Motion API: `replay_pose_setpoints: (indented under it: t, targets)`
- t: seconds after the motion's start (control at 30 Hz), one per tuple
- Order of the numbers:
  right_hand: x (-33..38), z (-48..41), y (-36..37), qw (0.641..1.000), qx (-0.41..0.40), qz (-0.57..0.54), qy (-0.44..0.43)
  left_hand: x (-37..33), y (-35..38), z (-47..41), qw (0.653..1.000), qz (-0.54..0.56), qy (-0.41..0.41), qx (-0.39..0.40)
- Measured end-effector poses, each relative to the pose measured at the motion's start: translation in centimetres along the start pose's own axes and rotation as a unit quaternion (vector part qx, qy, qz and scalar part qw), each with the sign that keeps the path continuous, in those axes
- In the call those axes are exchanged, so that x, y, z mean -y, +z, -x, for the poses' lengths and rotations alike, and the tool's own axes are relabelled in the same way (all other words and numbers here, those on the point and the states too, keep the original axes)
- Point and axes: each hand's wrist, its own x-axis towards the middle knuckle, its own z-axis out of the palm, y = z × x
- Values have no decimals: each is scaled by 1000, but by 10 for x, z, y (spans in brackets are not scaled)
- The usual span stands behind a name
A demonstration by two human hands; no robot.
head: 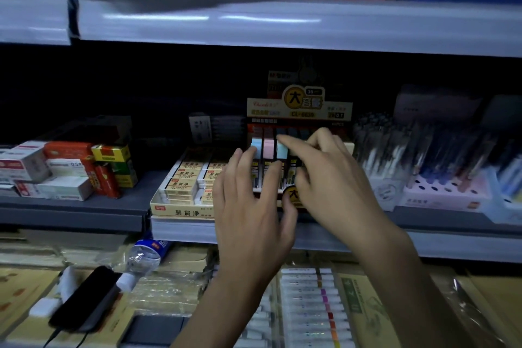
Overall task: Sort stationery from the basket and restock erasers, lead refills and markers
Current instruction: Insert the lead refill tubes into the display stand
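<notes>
You're restocking lead refills [268, 150] in the display box [299, 110] on the middle shelf [84, 206]; your left hand [251, 206] lies spread against them, your right hand [330, 175] pinches one top; next, seat it level

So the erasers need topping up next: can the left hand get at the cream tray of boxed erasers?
Probably yes: the left hand sits beside the cream eraser tray, with nothing between them.

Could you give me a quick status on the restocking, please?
Both hands, left and right, at lead refill display box. Right fingertips on pastel refill cases. Grip unclear. Nothing blocking.
</notes>
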Motion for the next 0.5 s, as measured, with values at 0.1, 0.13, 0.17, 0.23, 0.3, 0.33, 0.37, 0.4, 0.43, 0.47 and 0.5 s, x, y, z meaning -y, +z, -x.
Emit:
replay_pose_setpoints:
  t: [0.1,0.13,0.17,0.23,0.3,0.33,0.37,0.4,0.43,0.47,0.5]
  targets:
    - [2,-1,2,1000,-5,6,-1,2,0,1,1000,3,-6,3]
    - [2,-1,2,1000,-11,8,-2,3,0,1,1000,4,-6,3]
    - [1,-2,2,1000,-15,9,-4,3,0,1,1000,5,-5,3]
    - [0,-2,3,1000,-16,3,-7,3,0,1,1000,7,-1,-1]
    - [-2,-1,3,1000,-23,-14,-11,3,-1,1,1000,11,5,-8]
    - [-5,0,2,999,-34,-27,-10,2,-1,0,1000,13,8,-11]
    - [-8,1,0,998,-47,-44,-5,1,-2,0,1000,15,11,-13]
    - [-13,1,-3,996,-60,-65,5,0,-2,0,1000,19,13,-14]
    - [-19,2,-6,993,-74,-88,18,-3,-3,0,999,24,16,-13]
    - [-27,2,-9,990,-89,-106,34,-7,-3,1,999,30,19,-10]
    - [-35,3,-12,986,-109,-115,50,-11,-2,3,999,38,24,-5]
